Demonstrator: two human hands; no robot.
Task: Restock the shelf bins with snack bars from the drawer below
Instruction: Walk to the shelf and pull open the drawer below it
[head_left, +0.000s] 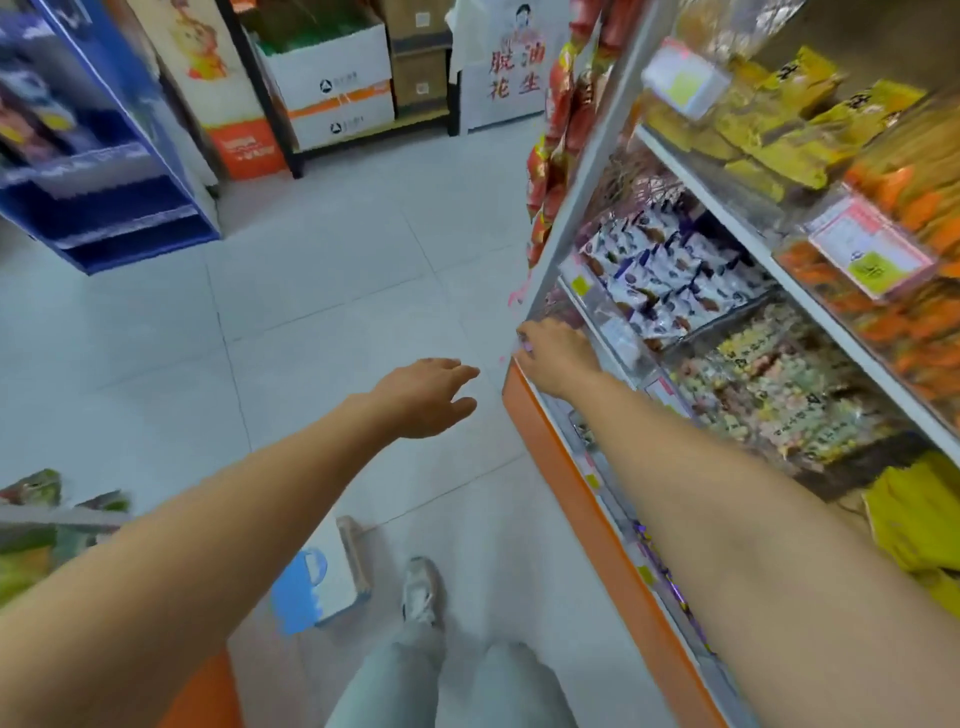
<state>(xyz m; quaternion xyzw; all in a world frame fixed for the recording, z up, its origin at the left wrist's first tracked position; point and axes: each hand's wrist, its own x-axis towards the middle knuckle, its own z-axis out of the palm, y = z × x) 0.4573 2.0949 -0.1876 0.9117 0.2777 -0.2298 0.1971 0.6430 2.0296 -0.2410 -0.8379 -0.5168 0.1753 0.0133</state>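
A person stands in a shop aisle beside a shelf unit (587, 509) with an orange lower edge, both bare arms stretched forward. The right hand (558, 353) is at the far front corner of the shelf unit, fingers bent down over the clear front of a shelf bin (618, 332). Motion blur hides the fingertips, so I cannot tell whether it grasps anything. The left hand (431, 397) hangs in the air just off the shelf unit's orange edge, above the tiled floor (311, 291) – fingers spread and relaxed, holding nothing. White-and-purple snack bars (670, 275) fill the bin just beyond the right hand – inside the shelf unit. A blue rack (119, 208) stands well apart, across the aisle from the shelf unit.
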